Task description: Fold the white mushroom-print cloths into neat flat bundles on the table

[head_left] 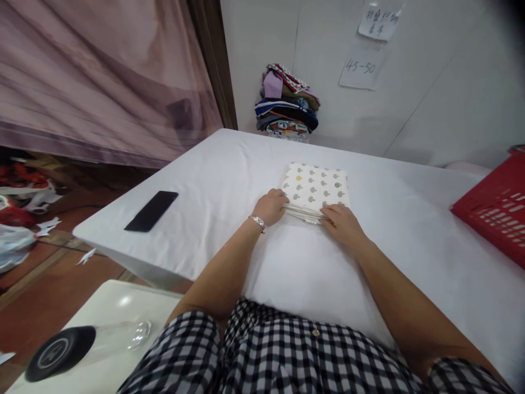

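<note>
A folded white cloth [314, 186] with grey, yellow and green printed motifs lies flat in a thick, layered square on the white table. My left hand [271, 208], with a silvery bracelet at the wrist, grips the cloth's near left corner. At the near right corner, the fingers of my right hand [343, 223] rest on top, and the thumb is at the layered edge. Several fold layers show along the near edge between the hands.
White cloth covers the table [221, 186], with a black phone-like slab [151, 211] at left. A red basket [498, 205] stands at right. Folded clothes [287, 104] are stacked beyond the far edge. At lower left, a clear bottle [117, 336] with a black end lies on a white stool [118, 298].
</note>
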A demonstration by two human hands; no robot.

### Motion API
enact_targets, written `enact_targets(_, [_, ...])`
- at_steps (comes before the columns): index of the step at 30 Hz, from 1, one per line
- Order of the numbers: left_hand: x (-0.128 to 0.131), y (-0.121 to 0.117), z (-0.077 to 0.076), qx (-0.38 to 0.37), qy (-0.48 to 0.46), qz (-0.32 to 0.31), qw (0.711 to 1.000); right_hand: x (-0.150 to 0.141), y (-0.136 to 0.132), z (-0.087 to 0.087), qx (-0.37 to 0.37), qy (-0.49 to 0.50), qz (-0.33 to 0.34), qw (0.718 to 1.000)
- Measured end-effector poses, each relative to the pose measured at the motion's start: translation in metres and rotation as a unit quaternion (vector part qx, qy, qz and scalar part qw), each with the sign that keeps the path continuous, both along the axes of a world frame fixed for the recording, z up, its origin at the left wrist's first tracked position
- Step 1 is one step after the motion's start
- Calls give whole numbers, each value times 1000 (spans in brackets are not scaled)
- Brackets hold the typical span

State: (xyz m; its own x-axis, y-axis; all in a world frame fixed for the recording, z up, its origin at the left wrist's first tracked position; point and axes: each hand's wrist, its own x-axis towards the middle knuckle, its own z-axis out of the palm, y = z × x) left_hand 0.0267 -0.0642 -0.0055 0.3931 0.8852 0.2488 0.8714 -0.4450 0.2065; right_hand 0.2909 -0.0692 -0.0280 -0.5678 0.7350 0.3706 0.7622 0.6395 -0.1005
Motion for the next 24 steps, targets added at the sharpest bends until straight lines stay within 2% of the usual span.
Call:
enact_targets(9, [-4, -1, -3, -60, -9, 38, 997, -3, 1, -3, -12, 0, -2, 1000])
enact_targets(14, [-3, -1, -6, -1, -118, 30, 993, -5, 2, -6, -8, 0, -11, 1000])
enact_targets(17, [4, -1, -11, 41, -142, 22, 989, -7, -1, -5, -1, 6, -13, 1000])
enact_targets(21, [9, 0, -18, 8, -146, 35, 989, -10, -7, -2, -21, 34, -21, 999])
enact_targets(24, [6, 0, -18, -20, -171, 56, 983, -9, -9, 4, -61, 70, -20, 995])
